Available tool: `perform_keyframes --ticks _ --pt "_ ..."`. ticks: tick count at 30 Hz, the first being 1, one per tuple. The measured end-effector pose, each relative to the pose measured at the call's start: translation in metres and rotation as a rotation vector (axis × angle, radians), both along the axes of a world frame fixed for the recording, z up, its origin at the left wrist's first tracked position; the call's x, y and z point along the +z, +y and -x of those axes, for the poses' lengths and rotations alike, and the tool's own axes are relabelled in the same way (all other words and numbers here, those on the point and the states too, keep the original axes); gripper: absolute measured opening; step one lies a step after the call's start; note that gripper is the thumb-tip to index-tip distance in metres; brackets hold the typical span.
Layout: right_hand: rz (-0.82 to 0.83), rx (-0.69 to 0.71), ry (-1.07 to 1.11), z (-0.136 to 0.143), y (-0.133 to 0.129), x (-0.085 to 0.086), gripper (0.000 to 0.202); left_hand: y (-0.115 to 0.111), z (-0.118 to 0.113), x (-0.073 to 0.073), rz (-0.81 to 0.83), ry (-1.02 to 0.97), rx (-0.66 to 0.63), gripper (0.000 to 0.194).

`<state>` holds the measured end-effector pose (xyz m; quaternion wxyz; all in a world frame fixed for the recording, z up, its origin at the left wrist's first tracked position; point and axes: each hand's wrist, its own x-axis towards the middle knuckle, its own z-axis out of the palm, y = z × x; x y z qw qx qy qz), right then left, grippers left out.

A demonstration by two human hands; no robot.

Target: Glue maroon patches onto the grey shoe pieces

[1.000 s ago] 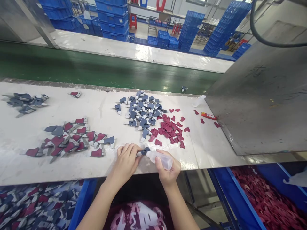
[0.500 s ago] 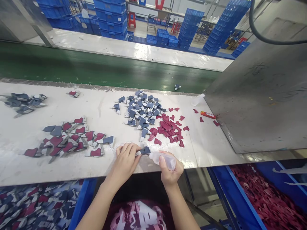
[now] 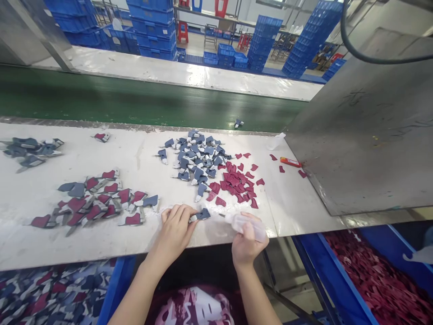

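Observation:
Near the table's front edge, my left hand (image 3: pixel 176 224) pinches a small blue-and-white moulded piece (image 3: pixel 203 214), its blue end sticking out to the right. A translucent plastic squeeze bottle (image 3: pixel 249 226) lies in my closed right hand (image 3: pixel 248 248), its nozzle pointing left and apart from the piece. Just beyond my hands is a pile of similar blue-and-white pieces (image 3: pixel 199 155). Flat maroon pieces (image 3: pixel 236 182) lie heaped to the right of that pile. Off to the left, several pieces with maroon patches (image 3: pixel 96 201) are spread in a loose group.
A green conveyor belt (image 3: pixel 152 101) runs behind the white table (image 3: pixel 142 158), carrying one blue piece. At right stand a metal panel (image 3: pixel 365 135), an orange-red tube (image 3: pixel 290 162) and another translucent bottle (image 3: pixel 275 141). Filled blue bins (image 3: pixel 113 289) sit below the table on both sides.
My right hand has drawn the bottle to the right, away from the piece. My left hand keeps its grip on the piece. The piece on the belt has shifted slightly left in view.

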<state>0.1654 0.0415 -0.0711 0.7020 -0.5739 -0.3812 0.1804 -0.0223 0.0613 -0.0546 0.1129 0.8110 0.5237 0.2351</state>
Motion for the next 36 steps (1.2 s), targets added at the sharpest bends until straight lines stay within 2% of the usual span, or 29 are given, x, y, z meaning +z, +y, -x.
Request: perform_keyframes --ticks 4,8,11,13,15,17,18,19,21,23,24,28,31,33,36 --pt "-0.001 -0.119 0.123 -0.033 0.015 0.009 0.027 0.0 0.0 0.003 0.015 -0.023 0.0 0.013" --pt "0.033 -0.23 0.055 -0.085 0.034 0.01 0.051 -0.001 0.001 0.003 0.023 -0.041 0.002 0.014" --pt "0.131 -0.19 0.026 -0.111 0.04 0.007 0.061 -0.001 0.001 0.004 0.029 -0.051 0.012 0.014" --pt "0.179 -0.171 -0.047 -0.116 0.039 0.006 0.067 -0.001 0.001 0.004 0.035 -0.055 0.016 0.014" --pt "0.139 -0.289 -0.233 -0.111 0.034 0.006 0.072 -0.001 0.001 0.005 0.042 -0.065 0.021 0.014" --pt "0.012 -0.426 -0.501 -0.1 0.029 0.01 0.061 0.0 0.002 0.004 0.043 -0.087 0.022 0.015" --pt "-0.047 -0.417 -0.629 -0.093 0.027 0.012 0.048 0.0 0.003 0.004 0.04 -0.103 0.024 0.015" --pt "-0.084 -0.334 -0.729 -0.085 0.027 0.014 0.034 0.0 0.004 0.003 0.035 -0.121 0.026 0.016" --pt "-0.073 -0.011 -0.846 -0.068 0.03 0.018 0.016 -0.001 0.007 0.002 0.025 -0.16 0.035 0.017" --pt "0.025 0.284 -0.897 -0.052 0.038 0.021 0.018 -0.002 0.01 0.001 0.015 -0.213 0.055 0.016" --pt "0.082 0.369 -0.921 -0.045 0.043 0.021 0.02 -0.002 0.012 0.001 0.01 -0.248 0.072 0.016" --pt "0.276 0.498 -1.014 -0.026 0.062 0.022 0.029 -0.002 0.014 0.0 0.021 -0.413 0.195 0.018" --pt "0.323 0.551 -0.952 -0.018 0.063 0.028 0.03 -0.004 0.012 -0.001 0.097 -0.566 0.307 0.022" --pt "0.299 0.59 -0.752 -0.013 0.058 0.036 0.023 -0.007 0.008 0.0 0.16 -0.68 0.371 0.026" --pt "0.331 0.608 -0.212 0.001 0.044 0.047 0.006 -0.01 0.0 0.003 0.205 -0.802 0.454 0.029"
